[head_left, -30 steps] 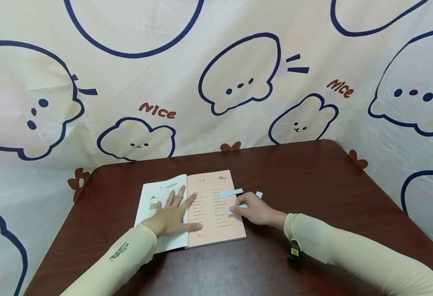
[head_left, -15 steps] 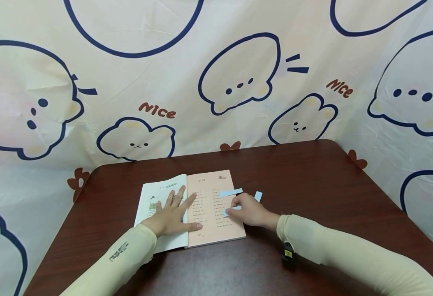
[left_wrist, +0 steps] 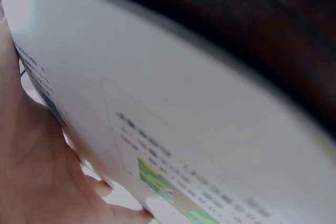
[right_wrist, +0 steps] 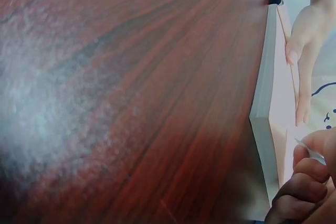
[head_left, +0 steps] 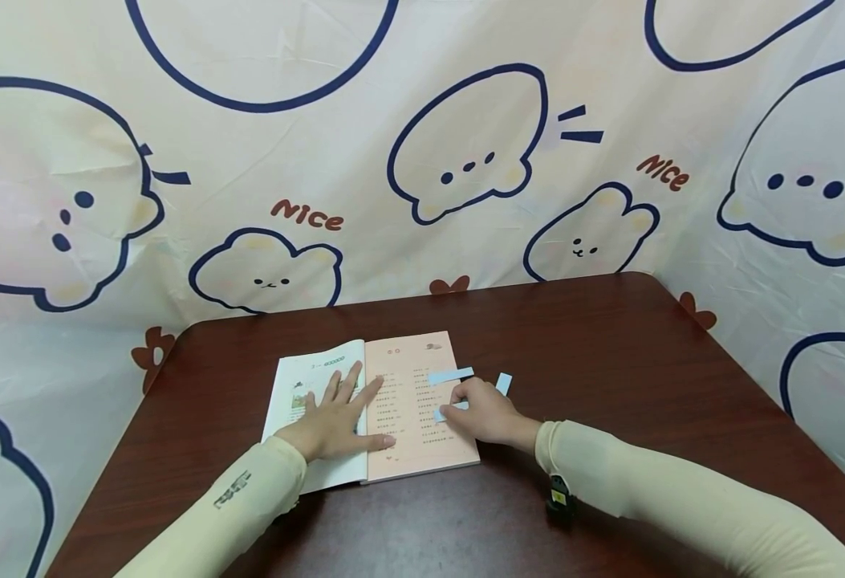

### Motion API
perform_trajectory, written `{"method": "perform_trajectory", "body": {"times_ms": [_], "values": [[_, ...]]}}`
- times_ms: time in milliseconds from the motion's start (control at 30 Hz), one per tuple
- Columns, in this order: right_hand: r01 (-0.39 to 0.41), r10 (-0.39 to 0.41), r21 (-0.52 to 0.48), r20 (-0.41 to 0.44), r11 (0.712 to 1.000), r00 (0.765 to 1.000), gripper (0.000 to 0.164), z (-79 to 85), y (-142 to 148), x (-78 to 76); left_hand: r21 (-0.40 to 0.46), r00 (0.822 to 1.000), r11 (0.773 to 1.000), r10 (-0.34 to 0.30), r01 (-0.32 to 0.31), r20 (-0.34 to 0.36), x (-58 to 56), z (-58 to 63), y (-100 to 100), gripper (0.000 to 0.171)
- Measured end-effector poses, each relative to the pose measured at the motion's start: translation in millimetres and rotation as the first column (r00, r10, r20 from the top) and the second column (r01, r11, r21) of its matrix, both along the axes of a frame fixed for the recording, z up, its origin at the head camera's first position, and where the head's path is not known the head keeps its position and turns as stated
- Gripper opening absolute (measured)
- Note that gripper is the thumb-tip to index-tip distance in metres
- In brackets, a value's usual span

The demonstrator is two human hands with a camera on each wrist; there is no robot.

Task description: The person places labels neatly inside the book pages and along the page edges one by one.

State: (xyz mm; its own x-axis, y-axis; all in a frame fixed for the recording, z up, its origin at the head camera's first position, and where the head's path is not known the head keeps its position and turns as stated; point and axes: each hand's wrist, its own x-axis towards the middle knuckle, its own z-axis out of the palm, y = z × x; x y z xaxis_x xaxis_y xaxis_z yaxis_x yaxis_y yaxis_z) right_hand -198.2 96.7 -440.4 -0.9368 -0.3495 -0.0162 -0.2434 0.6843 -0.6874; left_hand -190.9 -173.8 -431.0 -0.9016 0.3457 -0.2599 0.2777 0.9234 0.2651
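Note:
An open book lies on the table, with a white left page and a pink right page printed with short lines of text. My left hand rests across the fold, fingers spread flat over both pages. With thumb and fingers my right hand pinches a light blue paper strip, held over the right part of the pink page. In the right wrist view this strip shows edge-on between thumb and curled fingers. Another blue strip lies just above, sticking out past the page edge.
Past the book's right edge, beside my right hand, is a further blue strip. The dark brown table is bordered by a white cloth with cartoon drawings at the back and sides.
My right hand has moved slightly left with the pinched strip, farther over the pink page, mostly in the first half second. The left hand and book stay where they were.

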Motion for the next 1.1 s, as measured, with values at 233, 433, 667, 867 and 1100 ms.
{"method": "perform_trajectory", "body": {"times_ms": [233, 433, 667, 867, 1100], "values": [[0.014, -0.015, 0.013, 0.013, 1.0, 1.0, 0.034, 0.1, -0.5, 1.0, -0.004, 1.0, 1.0, -0.002, 0.002, 0.0, -1.1, 0.6, 0.0, 0.103], [-0.001, 0.001, 0.024, 0.019, 1.0, 1.0, 0.034, -2.1, -1.1, 1.4, -0.002, 1.0, 1.0, -0.001, 0.001, 0.004, -1.2, 0.8, 0.3, 0.103], [0.032, -0.032, 0.017, 0.023, 0.999, 0.999, 0.034, -3.1, -2.3, 2.3, -0.012, 1.0, 1.0, -0.005, 0.005, 0.001, -1.1, 0.6, 0.5, 0.103], [0.065, -0.065, 0.02, 0.017, 0.998, 0.998, 0.035, -4.0, -4.5, 2.6, -0.008, 1.0, 1.0, -0.003, 0.003, 0.003, -0.9, 0.2, 0.0, 0.103], [0.082, -0.083, 0.023, 0.017, 0.996, 0.996, 0.038, -4.6, -6.6, 5.0, -0.006, 1.0, 1.0, 0.001, -0.001, 0.0, 0.2, 0.2, 0.4, 0.104]]}}
